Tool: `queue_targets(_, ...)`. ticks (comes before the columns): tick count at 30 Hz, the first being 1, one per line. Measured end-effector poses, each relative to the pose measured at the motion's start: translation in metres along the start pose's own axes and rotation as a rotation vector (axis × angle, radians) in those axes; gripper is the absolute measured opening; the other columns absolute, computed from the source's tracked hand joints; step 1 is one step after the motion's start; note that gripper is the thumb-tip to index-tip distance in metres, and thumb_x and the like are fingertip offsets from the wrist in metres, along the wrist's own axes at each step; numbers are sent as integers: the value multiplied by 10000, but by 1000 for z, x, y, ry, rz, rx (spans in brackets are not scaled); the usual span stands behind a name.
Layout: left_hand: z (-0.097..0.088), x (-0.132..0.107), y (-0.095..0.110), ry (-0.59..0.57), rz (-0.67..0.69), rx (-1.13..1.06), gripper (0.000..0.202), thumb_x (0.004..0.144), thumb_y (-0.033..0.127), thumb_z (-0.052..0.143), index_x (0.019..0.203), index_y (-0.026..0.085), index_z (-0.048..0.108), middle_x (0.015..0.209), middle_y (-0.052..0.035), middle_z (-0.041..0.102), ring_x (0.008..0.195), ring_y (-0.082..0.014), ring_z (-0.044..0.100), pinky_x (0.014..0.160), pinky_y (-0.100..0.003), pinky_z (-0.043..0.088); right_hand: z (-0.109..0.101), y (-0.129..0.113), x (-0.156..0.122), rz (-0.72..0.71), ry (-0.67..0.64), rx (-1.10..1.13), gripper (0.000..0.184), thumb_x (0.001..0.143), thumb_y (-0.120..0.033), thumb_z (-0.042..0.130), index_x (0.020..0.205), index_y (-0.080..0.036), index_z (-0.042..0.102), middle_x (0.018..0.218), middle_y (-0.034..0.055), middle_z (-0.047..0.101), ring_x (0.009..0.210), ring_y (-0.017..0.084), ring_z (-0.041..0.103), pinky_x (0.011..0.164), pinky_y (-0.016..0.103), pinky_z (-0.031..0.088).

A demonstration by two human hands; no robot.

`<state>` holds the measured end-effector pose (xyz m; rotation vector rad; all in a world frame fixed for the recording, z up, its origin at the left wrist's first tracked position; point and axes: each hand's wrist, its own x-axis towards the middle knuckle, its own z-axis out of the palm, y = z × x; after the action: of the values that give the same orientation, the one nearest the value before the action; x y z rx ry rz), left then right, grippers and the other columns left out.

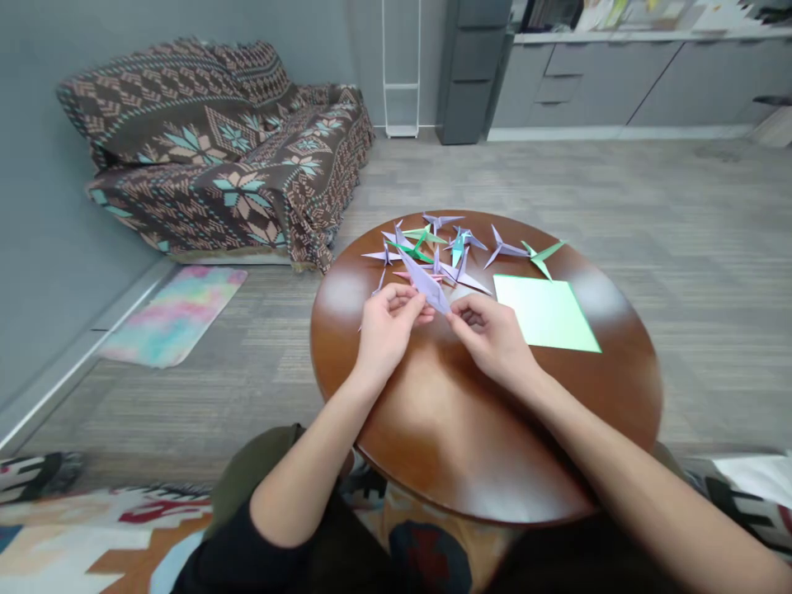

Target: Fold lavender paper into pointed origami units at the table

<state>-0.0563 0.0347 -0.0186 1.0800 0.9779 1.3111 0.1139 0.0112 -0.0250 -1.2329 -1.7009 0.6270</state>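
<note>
A folded piece of lavender origami paper (pixel 425 285), long and pointed, is held between both hands above the round table. My left hand (pixel 391 320) pinches its left side between thumb and fingers. With thumb and fingertips, my right hand (pixel 487 330) grips its lower right tip. Just beyond the hands lie several folded paper cranes in purple, green, pink and teal, among them a dark green crane (pixel 413 247) and a teal one (pixel 459 247). A light green crane (pixel 543 257) rests farther right, beside a purple crane (pixel 504 247).
A stack of light green square paper (pixel 544 313) lies on the brown round table (pixel 445 437), right of my hands. A sofa (pixel 247 165) under a patterned cover stands at the back left, with a pastel mat (pixel 179 313) on the floor before it. Grey cabinets (pixel 594 87) line the back.
</note>
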Motion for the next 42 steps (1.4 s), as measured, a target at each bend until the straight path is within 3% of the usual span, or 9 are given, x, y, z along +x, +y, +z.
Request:
queue_targets(5,0,1,-3,-20,-6,18,276,788,344,812,826,147,623,768,-39,745,729,-154,751,702,-256,634,-1,-1,1,-13,-25,-30,95,901,-226,616,816,-197,648,768,22,665,681,166,593,664,310,451)
queue_targets(11,-4,8,-4,53,25,8,274,804,353,784,832,161,591,732,-22,727,714,-169,757,654,-262,631,-3,-6,1,111,-14,23,81,845,-197,609,764,-200,617,673,-12,626,597,147,556,596,295,414)
queue_targets(13,-4,8,-4,61,-2,0,289,798,358,791,834,170,575,734,-13,728,711,-171,763,689,-288,651,-4,-7,1,63,45,-7,85,842,-186,617,760,-205,616,690,-2,635,620,157,569,615,303,437)
queue_targets(17,3,0,-5,-44,-83,-9,303,781,343,812,797,169,564,690,3,714,676,-165,762,741,-319,672,-4,-7,1,-126,144,-79,22,872,-188,662,866,-209,658,805,29,662,695,175,602,677,323,489)
queue_targets(20,9,-7,-4,-93,-98,-3,270,779,299,806,769,166,571,699,4,727,694,-155,768,778,-309,673,-3,-5,1,-199,108,-129,42,900,-176,656,898,-215,670,806,30,656,693,174,605,662,320,494)
queue_targets(25,11,-9,-3,-87,-127,31,207,812,300,781,820,155,634,747,-34,766,696,-171,779,718,-294,672,-2,-2,-1,-264,113,-224,72,925,-172,648,905,-219,699,836,44,672,700,179,621,660,324,505)
queue_targets(30,10,-8,-6,-72,-165,46,252,812,313,789,734,154,609,701,-32,749,667,-175,776,711,-305,678,0,1,-3,-323,120,-281,115,955,-160,617,944,-207,720,870,72,695,753,196,655,668,327,518)
queue_targets(39,9,-6,-1,-59,-261,-66,310,798,439,765,768,155,646,762,-67,768,681,-193,770,677,-305,658,3,1,-8,-479,62,-473,233,1008,-185,562,1128,-236,755,983,104,742,855,232,642,759,379,517)
queue_targets(42,5,-4,-2,-97,-219,-44,320,814,457,755,786,159,642,738,-51,750,642,-165,736,643,-269,625,4,-2,-9,-496,32,-535,250,1003,-183,561,1161,-224,750,1017,116,739,851,239,630,755,394,506)
